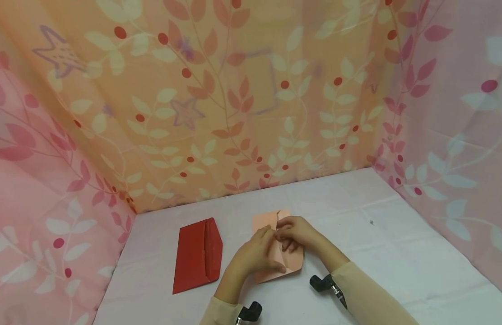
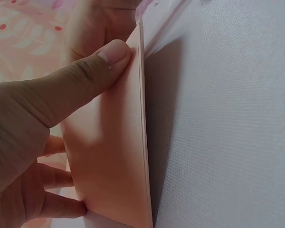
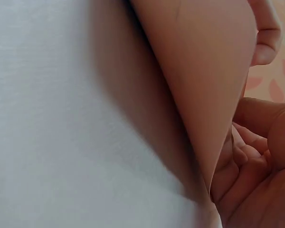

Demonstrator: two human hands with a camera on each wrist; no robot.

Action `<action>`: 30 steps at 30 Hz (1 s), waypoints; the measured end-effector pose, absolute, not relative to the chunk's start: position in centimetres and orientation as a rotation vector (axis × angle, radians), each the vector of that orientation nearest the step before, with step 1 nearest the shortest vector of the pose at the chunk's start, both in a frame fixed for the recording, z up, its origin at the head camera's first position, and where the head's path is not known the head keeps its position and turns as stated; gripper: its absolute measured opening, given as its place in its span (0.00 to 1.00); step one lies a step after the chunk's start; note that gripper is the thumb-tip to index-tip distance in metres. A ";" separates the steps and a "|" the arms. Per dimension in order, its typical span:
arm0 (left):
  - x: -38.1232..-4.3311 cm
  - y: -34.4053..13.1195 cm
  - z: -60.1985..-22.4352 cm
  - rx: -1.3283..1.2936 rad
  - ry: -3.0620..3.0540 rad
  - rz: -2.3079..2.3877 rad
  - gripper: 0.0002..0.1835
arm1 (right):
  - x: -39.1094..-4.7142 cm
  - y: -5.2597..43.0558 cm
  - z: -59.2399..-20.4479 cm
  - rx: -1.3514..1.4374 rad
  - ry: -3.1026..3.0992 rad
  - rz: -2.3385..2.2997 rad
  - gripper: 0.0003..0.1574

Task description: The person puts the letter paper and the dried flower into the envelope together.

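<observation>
A peach paper envelope [image 1: 271,273] stands in front of me, its near edge lifted above the white cloth. Across its left part lies my left hand [image 1: 253,253]; the thumb [image 2: 115,51] presses on the paper while the other fingers [image 2: 57,175] meet its far side. My right hand [image 1: 297,232] is at the envelope's right part, fingers curled in at the opening beside the flap [image 1: 295,259]. Up close, the right wrist view shows the flap's peach paper [image 3: 204,61] against the thumb and curled fingers. Parts of the paper are hidden under both hands.
To the left a red envelope [image 1: 190,259] lies on the white cloth [image 1: 340,194], its flap unfolded toward the right. Patterned curtains [image 1: 218,113] enclose the table at the back and both sides. Black wrist cameras [image 1: 322,283] sit at both cuffs.
</observation>
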State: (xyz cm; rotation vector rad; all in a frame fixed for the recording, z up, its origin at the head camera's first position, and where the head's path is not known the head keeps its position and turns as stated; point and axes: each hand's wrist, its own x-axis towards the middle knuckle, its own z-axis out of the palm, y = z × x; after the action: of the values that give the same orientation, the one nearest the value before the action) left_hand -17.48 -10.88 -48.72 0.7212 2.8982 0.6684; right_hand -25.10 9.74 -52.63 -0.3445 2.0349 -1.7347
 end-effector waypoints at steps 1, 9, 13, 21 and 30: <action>-17.5 -10.9 -48.7 0.718 2.897 0.672 0.45 | -25.0 9.9 -52.6 -0.344 2.060 -1.734 0.28; -17.6 -10.5 -48.8 0.716 2.899 0.680 0.42 | -23.2 11.1 -51.1 -0.363 2.244 -1.697 0.20; -17.7 -10.2 -49.1 0.735 2.910 0.685 0.42 | -22.6 11.9 -50.6 -0.387 2.303 -1.690 0.19; -17.9 -9.9 -49.2 0.725 2.933 0.618 0.43 | -22.5 12.8 -51.8 -0.442 2.317 -1.702 0.17; -17.3 -9.9 -49.6 0.663 2.936 0.622 0.44 | -22.4 12.6 -52.4 -0.539 2.430 -1.618 0.14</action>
State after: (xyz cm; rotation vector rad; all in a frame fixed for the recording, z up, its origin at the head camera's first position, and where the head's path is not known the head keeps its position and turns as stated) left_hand -17.33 -9.94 -49.58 0.6630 2.9362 0.6218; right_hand -22.35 12.57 -52.40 -0.5386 2.4302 -1.6181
